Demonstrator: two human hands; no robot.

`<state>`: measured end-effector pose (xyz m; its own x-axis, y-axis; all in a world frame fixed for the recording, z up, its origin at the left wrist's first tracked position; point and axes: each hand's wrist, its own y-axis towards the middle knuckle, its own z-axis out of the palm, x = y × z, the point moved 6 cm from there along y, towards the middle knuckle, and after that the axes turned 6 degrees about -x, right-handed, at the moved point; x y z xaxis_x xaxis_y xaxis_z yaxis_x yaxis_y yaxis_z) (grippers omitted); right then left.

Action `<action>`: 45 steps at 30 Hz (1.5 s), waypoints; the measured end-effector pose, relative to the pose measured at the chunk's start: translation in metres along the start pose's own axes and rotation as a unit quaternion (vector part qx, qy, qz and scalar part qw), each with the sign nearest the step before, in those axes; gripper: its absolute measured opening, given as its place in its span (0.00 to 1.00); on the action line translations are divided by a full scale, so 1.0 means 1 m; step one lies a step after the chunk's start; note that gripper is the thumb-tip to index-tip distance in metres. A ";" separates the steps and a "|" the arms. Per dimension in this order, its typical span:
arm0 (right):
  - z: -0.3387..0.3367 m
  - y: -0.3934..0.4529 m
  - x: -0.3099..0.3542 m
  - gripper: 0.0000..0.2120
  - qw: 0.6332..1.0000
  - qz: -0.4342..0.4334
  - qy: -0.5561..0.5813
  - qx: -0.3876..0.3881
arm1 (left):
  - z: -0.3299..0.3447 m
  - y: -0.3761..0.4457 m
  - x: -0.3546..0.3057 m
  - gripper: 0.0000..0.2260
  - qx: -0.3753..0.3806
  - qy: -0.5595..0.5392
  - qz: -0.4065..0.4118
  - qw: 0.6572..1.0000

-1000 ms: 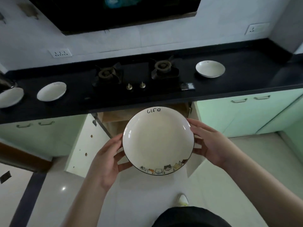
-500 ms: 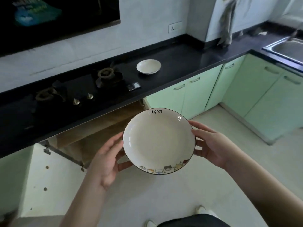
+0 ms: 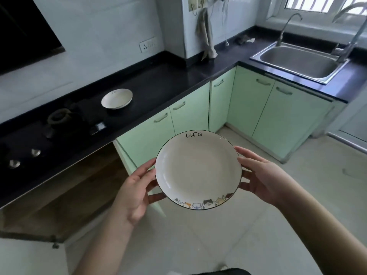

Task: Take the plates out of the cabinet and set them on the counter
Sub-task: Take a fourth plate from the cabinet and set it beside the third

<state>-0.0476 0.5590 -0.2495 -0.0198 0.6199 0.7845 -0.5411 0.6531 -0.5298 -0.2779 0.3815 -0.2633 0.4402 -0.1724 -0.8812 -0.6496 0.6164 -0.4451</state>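
- Left hand [image 3: 137, 187] and right hand [image 3: 264, 179] grasp opposite rims of the round white ceramic plate with cat border [image 3: 198, 169], held above the floor
- Step: carrying to the black stone counter [image 3: 168, 84]; next, lower it beside the white plate [image 3: 116, 98] there

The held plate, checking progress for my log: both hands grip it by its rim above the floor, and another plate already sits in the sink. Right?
Not quite. The head view shows the other plate on the black counter beside the stove, not in the sink. Left hand and right hand do hold the held plate by its rim.
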 end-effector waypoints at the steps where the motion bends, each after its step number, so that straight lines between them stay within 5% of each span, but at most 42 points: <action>1: -0.008 0.003 0.006 0.14 1.000 -0.001 0.004 0.004 | 0.010 0.004 -0.001 0.13 0.002 0.002 -0.002 1.000; 31: 0.032 0.319 0.162 0.13 0.999 0.033 -0.016 -0.024 | 0.095 0.303 -0.114 0.13 -0.011 -0.008 -0.013 1.000; 45: 0.053 0.514 0.275 0.13 0.990 0.057 -0.106 0.069 | 0.160 0.445 -0.165 0.12 -0.144 -0.047 0.000 0.988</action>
<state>-0.3753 1.0423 -0.2890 -0.2558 0.5704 0.7805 -0.6352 0.5095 -0.5805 -0.5406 0.8076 -0.2902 0.4872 -0.0915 -0.8685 -0.7935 0.3690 -0.4840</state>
